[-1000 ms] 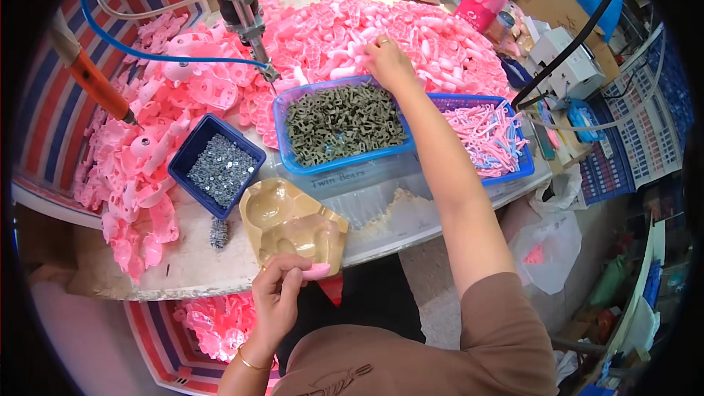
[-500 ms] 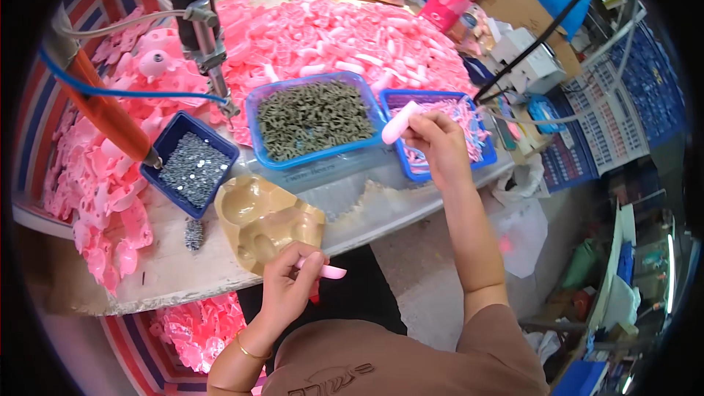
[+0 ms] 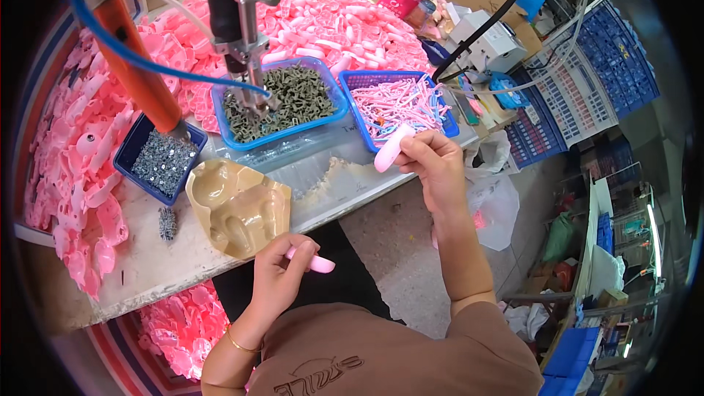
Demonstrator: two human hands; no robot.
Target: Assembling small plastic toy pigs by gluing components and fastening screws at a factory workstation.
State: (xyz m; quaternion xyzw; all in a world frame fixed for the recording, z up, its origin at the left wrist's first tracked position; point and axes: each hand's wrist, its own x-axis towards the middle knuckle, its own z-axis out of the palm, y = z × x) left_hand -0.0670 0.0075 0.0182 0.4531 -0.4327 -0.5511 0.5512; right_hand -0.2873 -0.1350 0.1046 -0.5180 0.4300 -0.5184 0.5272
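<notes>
In my left hand [image 3: 277, 273], held between thumb and fingers, is a long rounded pink plastic piece [image 3: 320, 264]. It sits low, just off the table's near edge beside the tan moulded holder [image 3: 246, 205] with smooth hollows. My right hand [image 3: 438, 169] pinches another pink rounded plastic piece [image 3: 391, 150] by one end. That hand hovers at the near side of the blue basket [image 3: 449, 126], which holds thin pink, white and blue sticks [image 3: 392, 103]. To its left stands a clear blue-rimmed tub [image 3: 293, 136] full of dark grey-green small parts [image 3: 301, 99].
A dark blue tray [image 3: 132, 136] of small metal pieces [image 3: 163, 163] stands left of the tub. An orange-handled tool [image 3: 139, 66] and a black hanging tool [image 3: 227, 22] reach down over the trays. Pink plastic parts [image 3: 81, 169] heap up behind and left.
My view has shifted, so the table appears further left. My right hand has come lower and nearer with its pink piece. My left hand keeps its own pink piece.
</notes>
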